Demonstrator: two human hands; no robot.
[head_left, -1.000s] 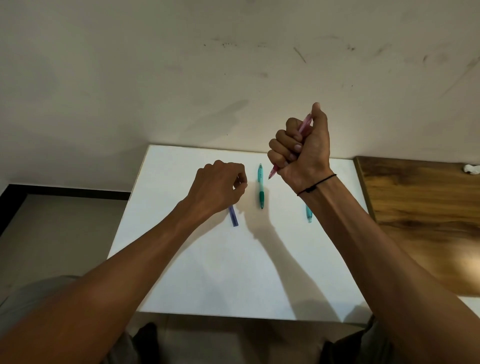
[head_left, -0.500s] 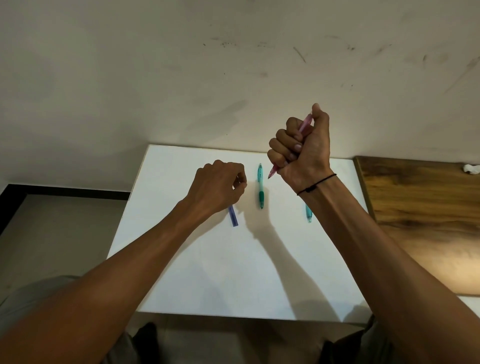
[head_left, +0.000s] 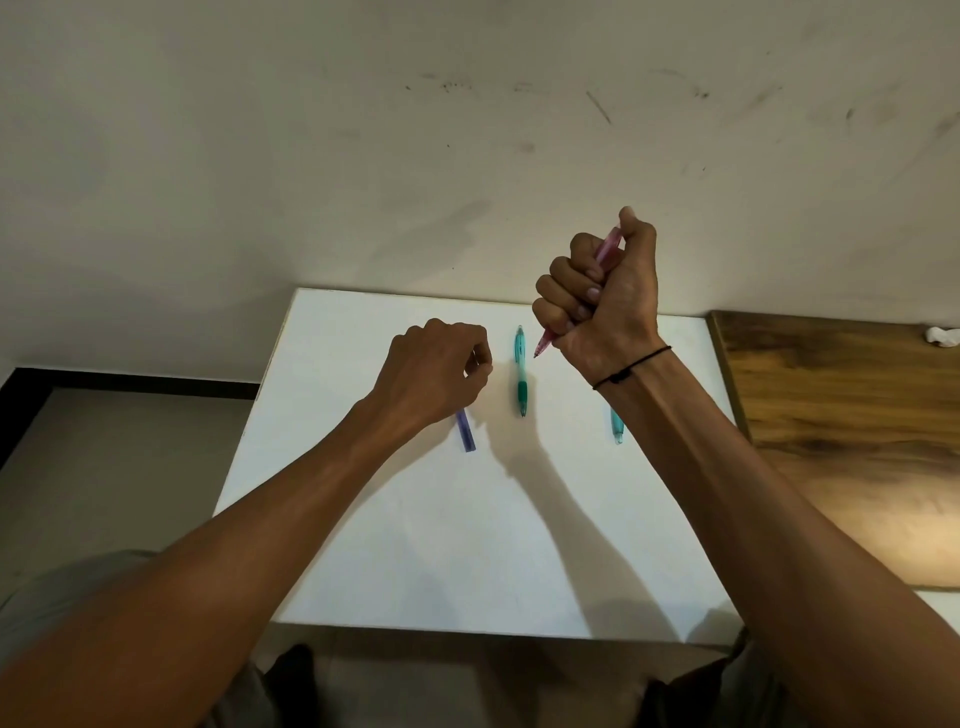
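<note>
right hand (head_left: 602, 306) fisted round slim translucent pink pen (head_left: 609, 247), raised above smooth white table (head_left: 415, 545) | left hand (head_left: 436, 371) curled over purple pen (head_left: 466, 434) lying flat there, grip hidden | glossy teal pen (head_left: 520, 371) between

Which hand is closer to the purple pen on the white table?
Left. The left hand curls over the purple pen's far end; the right hand is raised off to the right, gripping a pink pen.

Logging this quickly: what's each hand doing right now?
Left hand: curled over the purple pen, apparently pinching it.
Right hand: closed in a fist around the pink pen.
</note>
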